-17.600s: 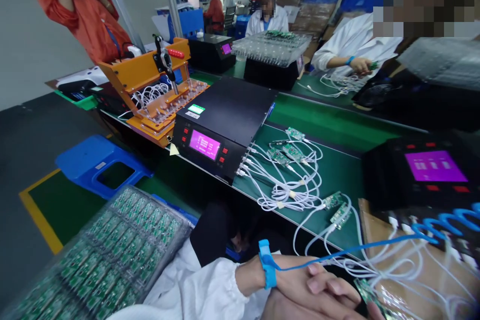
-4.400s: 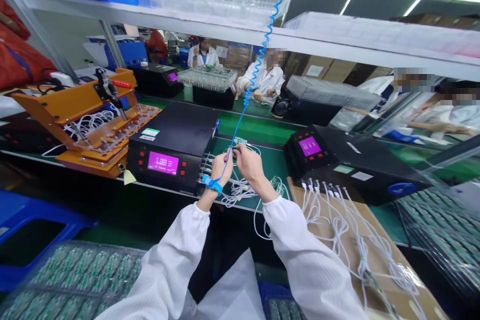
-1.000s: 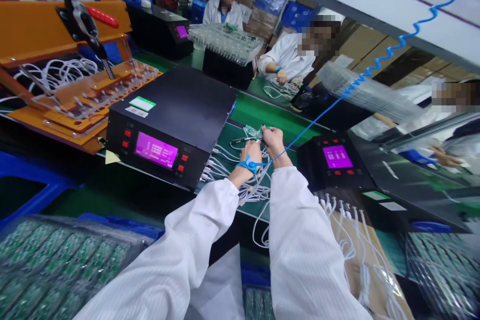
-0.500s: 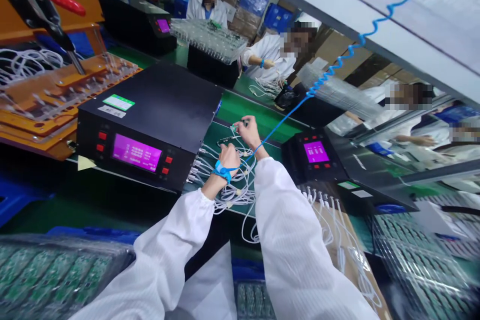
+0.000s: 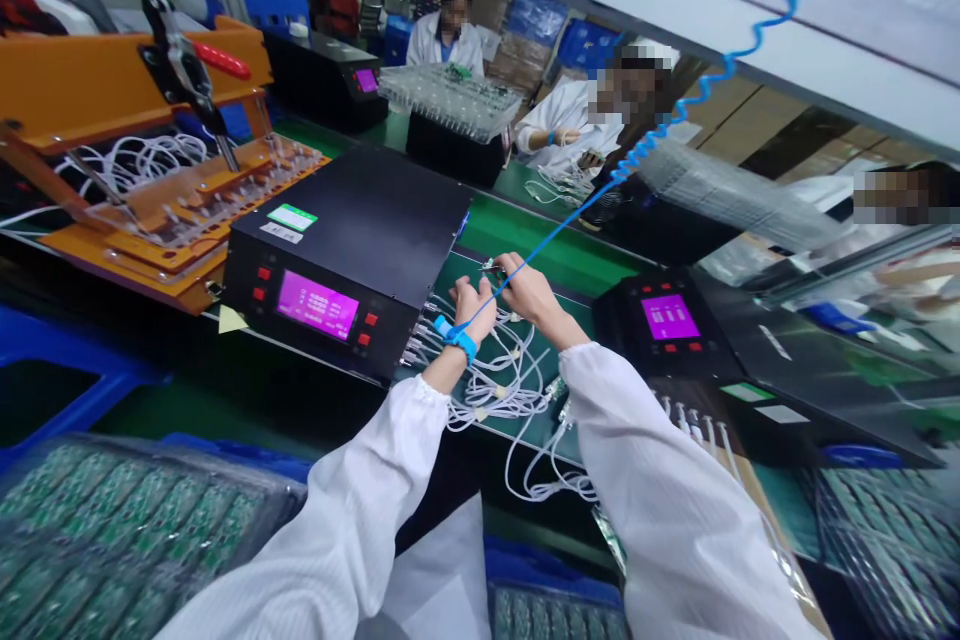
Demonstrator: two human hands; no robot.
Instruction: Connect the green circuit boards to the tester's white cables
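Note:
My right hand (image 5: 529, 290) pinches a small circuit board (image 5: 491, 268) over the green bench, right of a black box (image 5: 352, 220) with a lit purple screen. Close beside it, my left hand (image 5: 472, 305) has its fingers curled near the board; what they hold, if anything, is too small to make out. A blue wrist strap (image 5: 456, 340) with a coiled cord circles my left wrist. White cables (image 5: 499, 385) run from the box's side and lie tangled below my hands.
An orange fixture (image 5: 187, 190) with a red-handled clamp stands at left. Trays of green boards (image 5: 127, 520) lie lower left and lower right. Another black box (image 5: 660, 310) is at right. Co-workers in white sit across the bench. A blue coiled cord (image 5: 675, 125) crosses the view.
The view has shifted, so the bench appears farther right and the orange fixture shows more. My hands are closer together, the right one lower beside the left. More cable ends show near my right sleeve.

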